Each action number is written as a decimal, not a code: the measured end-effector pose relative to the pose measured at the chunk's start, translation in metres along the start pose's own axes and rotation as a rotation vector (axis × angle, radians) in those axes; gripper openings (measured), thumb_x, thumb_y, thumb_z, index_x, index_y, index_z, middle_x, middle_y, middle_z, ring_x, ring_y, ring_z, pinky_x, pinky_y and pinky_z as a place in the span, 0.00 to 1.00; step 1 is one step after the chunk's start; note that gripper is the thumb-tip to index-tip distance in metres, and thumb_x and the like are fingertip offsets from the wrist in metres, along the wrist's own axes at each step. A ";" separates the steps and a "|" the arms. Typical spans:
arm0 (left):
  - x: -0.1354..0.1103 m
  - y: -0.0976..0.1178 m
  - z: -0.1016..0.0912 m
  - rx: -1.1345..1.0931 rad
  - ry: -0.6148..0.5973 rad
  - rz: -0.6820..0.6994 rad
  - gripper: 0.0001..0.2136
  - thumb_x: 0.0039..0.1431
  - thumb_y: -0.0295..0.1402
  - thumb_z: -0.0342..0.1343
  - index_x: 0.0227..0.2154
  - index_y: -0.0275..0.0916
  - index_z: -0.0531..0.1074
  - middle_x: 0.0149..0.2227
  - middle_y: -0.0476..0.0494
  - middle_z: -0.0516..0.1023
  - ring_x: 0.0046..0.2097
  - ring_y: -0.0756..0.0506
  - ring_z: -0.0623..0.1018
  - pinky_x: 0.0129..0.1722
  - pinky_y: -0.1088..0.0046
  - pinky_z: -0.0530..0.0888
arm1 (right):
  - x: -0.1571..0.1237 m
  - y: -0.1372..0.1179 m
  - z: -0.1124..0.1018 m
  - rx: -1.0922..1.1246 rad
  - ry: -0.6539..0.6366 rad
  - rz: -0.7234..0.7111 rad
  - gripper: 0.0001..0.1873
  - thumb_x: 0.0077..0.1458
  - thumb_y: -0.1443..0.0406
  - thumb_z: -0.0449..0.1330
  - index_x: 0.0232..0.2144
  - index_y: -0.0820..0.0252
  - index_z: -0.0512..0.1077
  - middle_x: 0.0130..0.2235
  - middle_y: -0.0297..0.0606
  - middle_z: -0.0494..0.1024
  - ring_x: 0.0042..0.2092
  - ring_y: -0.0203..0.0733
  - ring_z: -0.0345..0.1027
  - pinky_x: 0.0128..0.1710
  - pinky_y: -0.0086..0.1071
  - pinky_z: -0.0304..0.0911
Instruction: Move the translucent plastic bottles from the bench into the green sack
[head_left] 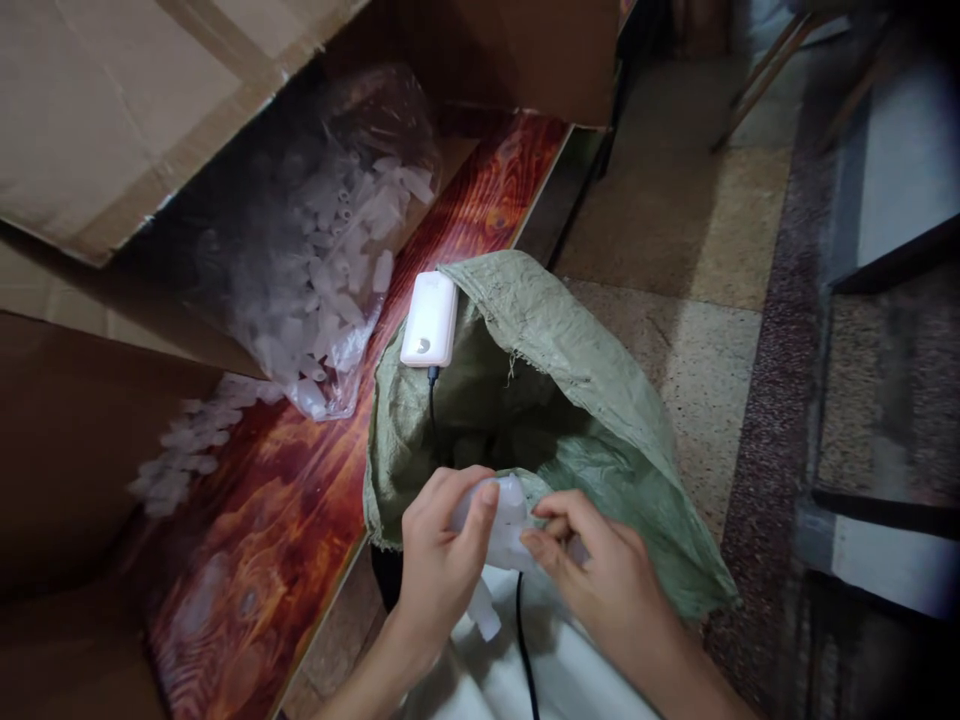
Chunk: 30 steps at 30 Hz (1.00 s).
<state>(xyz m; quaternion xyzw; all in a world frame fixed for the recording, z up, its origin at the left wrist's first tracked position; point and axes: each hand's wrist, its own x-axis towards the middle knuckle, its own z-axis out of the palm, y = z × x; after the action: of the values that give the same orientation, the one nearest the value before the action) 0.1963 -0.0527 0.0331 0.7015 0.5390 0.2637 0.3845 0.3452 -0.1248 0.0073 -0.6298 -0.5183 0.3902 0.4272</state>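
A translucent whitish plastic piece [507,525] is held over my lap, in front of the open sack. My left hand [446,560] is closed around its left side, the thumb lying along it. At its right edge my right hand [589,550] is pinched, thumb against fingertips; whatever small part lies between them is hard to make out. A narrow tube-like translucent part [484,610] sticks out below my left hand. Just beyond both hands, the green woven sack [600,365] gapes open, its inside dark.
A white power bank [429,320] with a black cable rests at the sack's rim. On the red wood-patterned table [277,560], a clear bag [337,260] of small translucent pieces spills from a cardboard box [135,110]. More loose pieces [191,440] lie nearby. Stone flooring [637,220] shows right.
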 end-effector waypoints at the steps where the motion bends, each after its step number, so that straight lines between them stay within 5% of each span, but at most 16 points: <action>1: 0.000 -0.001 0.000 -0.014 0.004 -0.023 0.12 0.65 0.40 0.52 0.36 0.39 0.76 0.32 0.47 0.75 0.34 0.49 0.74 0.33 0.75 0.67 | -0.002 0.000 0.000 0.027 0.005 -0.014 0.08 0.62 0.57 0.58 0.37 0.55 0.67 0.28 0.27 0.73 0.29 0.33 0.68 0.29 0.25 0.60; 6: 0.001 -0.008 -0.003 -0.063 0.033 -0.115 0.15 0.65 0.43 0.50 0.35 0.38 0.76 0.33 0.45 0.76 0.35 0.47 0.75 0.35 0.74 0.68 | -0.001 -0.004 0.001 -0.033 -0.124 -0.120 0.06 0.64 0.64 0.54 0.43 0.55 0.67 0.35 0.30 0.74 0.32 0.34 0.68 0.33 0.26 0.61; 12: 0.001 -0.013 -0.007 -0.088 0.025 -0.114 0.14 0.65 0.43 0.51 0.35 0.39 0.76 0.33 0.46 0.76 0.35 0.47 0.74 0.36 0.74 0.68 | 0.011 0.000 0.009 -0.235 -0.118 -0.110 0.22 0.68 0.58 0.46 0.22 0.57 0.61 0.22 0.29 0.66 0.23 0.35 0.62 0.24 0.30 0.53; 18: 0.003 -0.019 -0.009 -0.135 0.013 -0.176 0.16 0.65 0.44 0.50 0.33 0.39 0.76 0.32 0.47 0.75 0.35 0.48 0.73 0.35 0.74 0.67 | 0.014 0.002 0.011 -0.146 -0.202 -0.102 0.07 0.60 0.62 0.58 0.41 0.55 0.67 0.26 0.26 0.69 0.27 0.33 0.66 0.29 0.25 0.60; 19: 0.003 -0.021 -0.009 -0.142 0.010 -0.180 0.16 0.65 0.44 0.50 0.33 0.39 0.76 0.32 0.47 0.75 0.35 0.48 0.73 0.35 0.74 0.67 | 0.015 0.002 0.011 -0.158 -0.199 -0.136 0.04 0.63 0.63 0.55 0.38 0.56 0.68 0.27 0.27 0.69 0.27 0.33 0.66 0.29 0.25 0.59; 22: 0.004 -0.024 -0.010 -0.159 0.002 -0.191 0.15 0.65 0.44 0.50 0.34 0.39 0.76 0.32 0.46 0.75 0.36 0.47 0.74 0.36 0.74 0.67 | 0.018 0.000 0.012 -0.223 -0.103 -0.179 0.17 0.66 0.59 0.51 0.25 0.57 0.65 0.23 0.28 0.66 0.24 0.33 0.63 0.25 0.27 0.56; 26: 0.005 -0.026 -0.010 -0.175 -0.002 -0.210 0.16 0.65 0.44 0.50 0.33 0.38 0.76 0.32 0.46 0.75 0.34 0.47 0.73 0.34 0.74 0.67 | 0.025 -0.002 0.012 -0.222 -0.209 -0.200 0.09 0.63 0.58 0.56 0.37 0.56 0.71 0.28 0.30 0.68 0.28 0.35 0.66 0.29 0.26 0.60; 30: 0.004 -0.028 -0.009 -0.180 -0.009 -0.220 0.15 0.64 0.44 0.51 0.34 0.39 0.76 0.32 0.46 0.75 0.35 0.47 0.73 0.34 0.75 0.67 | 0.032 -0.004 0.010 -0.253 -0.113 -0.199 0.21 0.67 0.60 0.50 0.22 0.58 0.67 0.22 0.30 0.65 0.23 0.33 0.61 0.24 0.27 0.56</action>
<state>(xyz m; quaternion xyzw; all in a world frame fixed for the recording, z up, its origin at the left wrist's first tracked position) 0.1754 -0.0430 0.0151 0.6020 0.5853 0.2641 0.4747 0.3394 -0.0915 0.0063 -0.6011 -0.6462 0.3124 0.3514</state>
